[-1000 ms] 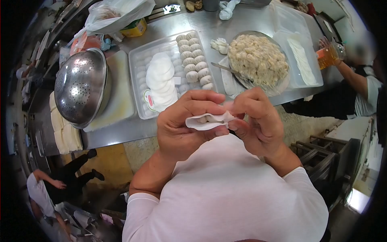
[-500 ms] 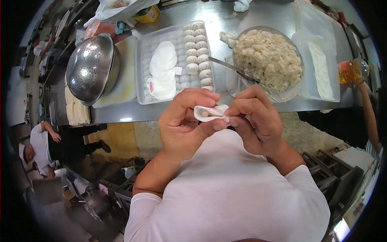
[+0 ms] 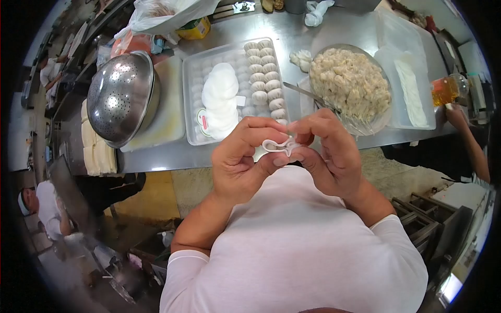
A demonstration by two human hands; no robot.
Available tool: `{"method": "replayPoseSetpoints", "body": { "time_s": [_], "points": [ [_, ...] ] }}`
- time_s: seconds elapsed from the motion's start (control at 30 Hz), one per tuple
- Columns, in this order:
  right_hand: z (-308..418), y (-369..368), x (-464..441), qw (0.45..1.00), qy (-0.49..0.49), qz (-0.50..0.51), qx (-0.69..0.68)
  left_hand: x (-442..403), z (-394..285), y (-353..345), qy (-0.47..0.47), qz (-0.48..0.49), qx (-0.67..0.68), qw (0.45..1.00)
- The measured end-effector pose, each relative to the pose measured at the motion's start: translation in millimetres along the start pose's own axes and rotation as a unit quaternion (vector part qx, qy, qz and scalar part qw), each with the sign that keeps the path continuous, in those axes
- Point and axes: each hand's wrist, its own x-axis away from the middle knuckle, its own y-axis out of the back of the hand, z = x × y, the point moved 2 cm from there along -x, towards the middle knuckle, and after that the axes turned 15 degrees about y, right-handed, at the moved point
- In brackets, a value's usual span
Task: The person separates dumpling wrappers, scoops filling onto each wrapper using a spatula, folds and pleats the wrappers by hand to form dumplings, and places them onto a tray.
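Between my hands, just off the table's front edge, is a white dough wrapper [image 3: 276,146], folded over with its rim pinched into pleats. My left hand [image 3: 240,161] grips its left side between fingers and thumb. The fingers and thumb of my right hand [image 3: 329,151] pinch its right end. Beyond them a clear plastic tray [image 3: 189,94] bears two rows of pleated dumplings [image 3: 272,76] and a fanned stack of round wrappers [image 3: 220,94]. To its right stands a bowl heaped with pale filling [image 3: 349,78], a knife or spatula [image 3: 302,91] at its left edge.
A perforated metal colander [image 3: 120,99] stands at the left by a cutting board [image 3: 169,104] and folded cloths [image 3: 97,151]. A clear plastic container [image 3: 399,117] with a white strip lies right. Another person's hand [image 3: 457,117] is near an oil bottle [image 3: 446,89].
The wrapper's opening has become smaller and its rim more gathered, and both hands have drawn closer together. The camera view has shifted a little, and a person at the lower left has moved.
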Motion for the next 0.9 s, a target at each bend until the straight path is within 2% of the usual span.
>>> {"method": "replayPoseSetpoints", "body": {
  "time_s": [0.1,0.17,0.2,0.3,0.37,0.43,0.5,0.53,0.6,0.67,0.8,0.83,0.9],
  "points": [
    [4,-18,-10,0.999,0.007,0.019,0.045,1,-2,20,-0.011,0.019,-0.047,0.999],
    [5,-32,-14,0.998,-0.023,0.034,0.058,0,-1,28,-0.089,-0.029,0.056,0.994],
    [5,-39,-16,0.997,-0.027,0.037,0.063,0,1,39,-0.111,-0.017,0.016,0.994],
    [6,-62,-24,0.997,-0.033,0.032,0.068,2,-1,62,-0.096,0.029,-0.009,0.995],
    [6,-75,-31,0.996,-0.072,-0.025,0.036,2,-3,76,-0.106,0.033,-0.026,0.994],
    [4,-85,-32,0.996,-0.073,-0.007,0.055,4,-3,84,-0.115,0.039,-0.043,0.992],
    [3,-93,-35,0.994,-0.075,0.009,0.075,6,1,87,-0.109,-0.009,0.073,0.991],
    [4,-96,-36,0.993,-0.078,0.017,0.088,6,4,91,-0.108,-0.005,0.079,0.991],
    [4,-102,-39,0.991,-0.082,0.027,0.105,4,9,97,-0.139,0.004,0.053,0.989],
    [4,-105,-39,0.994,-0.079,-0.012,0.071,4,9,101,-0.131,0.011,0.051,0.990],
    [2,-100,-40,0.994,-0.088,-0.007,0.068,1,7,102,-0.128,0.027,-0.007,0.991],
    [4,-96,-41,0.992,-0.096,0.015,0.084,0,6,99,-0.130,0.024,-0.010,0.991],
    [3,-88,-38,0.989,-0.103,0.036,0.097,0,2,90,-0.164,-0.054,-0.038,0.984]
  ]
}}
